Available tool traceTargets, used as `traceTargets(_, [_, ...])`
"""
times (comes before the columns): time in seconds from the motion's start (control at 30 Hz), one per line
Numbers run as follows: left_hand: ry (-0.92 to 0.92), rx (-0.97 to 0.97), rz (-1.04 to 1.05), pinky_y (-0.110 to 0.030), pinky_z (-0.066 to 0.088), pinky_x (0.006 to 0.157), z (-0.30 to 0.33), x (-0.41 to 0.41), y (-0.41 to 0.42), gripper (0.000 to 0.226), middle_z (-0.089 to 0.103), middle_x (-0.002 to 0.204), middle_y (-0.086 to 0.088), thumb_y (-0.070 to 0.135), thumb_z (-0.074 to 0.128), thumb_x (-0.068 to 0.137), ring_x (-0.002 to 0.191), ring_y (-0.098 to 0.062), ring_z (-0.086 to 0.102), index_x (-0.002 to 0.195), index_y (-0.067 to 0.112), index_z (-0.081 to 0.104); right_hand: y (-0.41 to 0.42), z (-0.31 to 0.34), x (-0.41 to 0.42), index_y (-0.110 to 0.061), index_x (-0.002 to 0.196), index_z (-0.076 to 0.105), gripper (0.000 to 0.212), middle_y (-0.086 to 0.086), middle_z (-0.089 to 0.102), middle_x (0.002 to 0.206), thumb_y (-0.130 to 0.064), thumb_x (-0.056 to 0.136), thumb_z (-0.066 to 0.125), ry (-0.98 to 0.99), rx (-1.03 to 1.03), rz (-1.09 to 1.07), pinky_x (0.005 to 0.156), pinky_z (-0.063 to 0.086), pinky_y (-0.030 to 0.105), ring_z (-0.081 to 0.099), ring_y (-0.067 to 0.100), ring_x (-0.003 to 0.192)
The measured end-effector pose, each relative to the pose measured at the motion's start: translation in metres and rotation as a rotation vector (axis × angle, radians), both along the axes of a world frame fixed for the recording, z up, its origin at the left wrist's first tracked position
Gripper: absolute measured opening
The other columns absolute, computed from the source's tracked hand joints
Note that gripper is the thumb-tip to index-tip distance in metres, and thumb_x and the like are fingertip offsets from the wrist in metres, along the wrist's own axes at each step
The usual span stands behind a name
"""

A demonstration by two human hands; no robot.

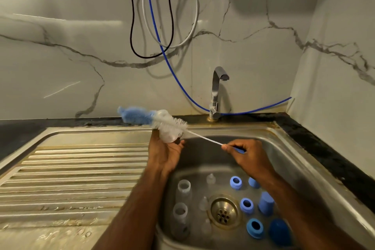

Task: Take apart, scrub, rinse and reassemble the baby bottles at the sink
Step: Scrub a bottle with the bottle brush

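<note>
Holding a clear bottle [166, 128] over the sink [284, 148], the left hand [165, 153] cups it loosely while the right hand [246, 155] pinches the bottle brush [154, 118] wire, so a hard stroke could likely knock it loose.

Three bottles [165, 126], three blue rings [236, 182], three teats [210, 178], three caps [266, 203]

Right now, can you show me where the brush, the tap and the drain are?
brush [170, 123]: head view, on the white bristles near the middle.
tap [216, 85]: head view, on the upright metal neck.
drain [223, 212]: head view, on the metal strainer in the sink bottom.
</note>
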State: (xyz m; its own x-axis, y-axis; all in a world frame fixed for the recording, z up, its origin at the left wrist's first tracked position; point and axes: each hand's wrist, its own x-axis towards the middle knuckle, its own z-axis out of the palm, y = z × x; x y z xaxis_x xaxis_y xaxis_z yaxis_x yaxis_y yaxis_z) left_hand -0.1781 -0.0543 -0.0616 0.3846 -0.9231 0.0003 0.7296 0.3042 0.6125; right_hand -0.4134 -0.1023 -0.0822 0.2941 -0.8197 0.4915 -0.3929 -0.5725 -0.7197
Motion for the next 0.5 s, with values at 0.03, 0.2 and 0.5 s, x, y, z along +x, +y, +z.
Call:
traceTargets(0.03, [-0.031,-0.003,-0.01,-0.041,0.05,0.084,0.0,0.001,-0.001,0.059,0.069,0.121,-0.009,0.06,0.054,0.088,0.105,-0.025,0.065,0.132,0.022,0.058,-0.002,-0.001,-0.002,-0.03,0.082,0.078,0.007,-0.015,0.072,0.072,-0.034,0.087,0.075,-0.033,0.013,-0.013,0.068,0.053,0.019,0.068,0.004,0.071])
traceTargets(0.2, [-0.041,0.006,-0.087,-0.035,0.057,0.075,0.0,-0.003,0.003,0.092,0.069,0.129,-0.013,0.059,0.089,0.055,0.103,-0.023,0.073,0.132,0.019,0.059,-0.006,-0.006,0.002,-0.025,0.074,0.077,0.016,-0.01,0.067,0.06,-0.035,0.087,0.074,-0.039,0.072,-0.05,0.057,0.044,0.017,0.057,0.001,0.055])
traceTargets(0.5, [0.094,-0.017,-0.118,-0.045,0.045,0.091,-0.006,0.004,0.002,0.045,0.07,0.126,-0.015,0.041,0.041,0.098,0.113,-0.03,0.062,0.132,0.018,0.062,-0.007,-0.004,-0.01,-0.019,0.071,0.077,0.025,-0.007,0.055,0.047,-0.032,0.091,0.071,0.032,0.241,0.074,0.052,0.037,0.02,0.044,0.002,0.047])
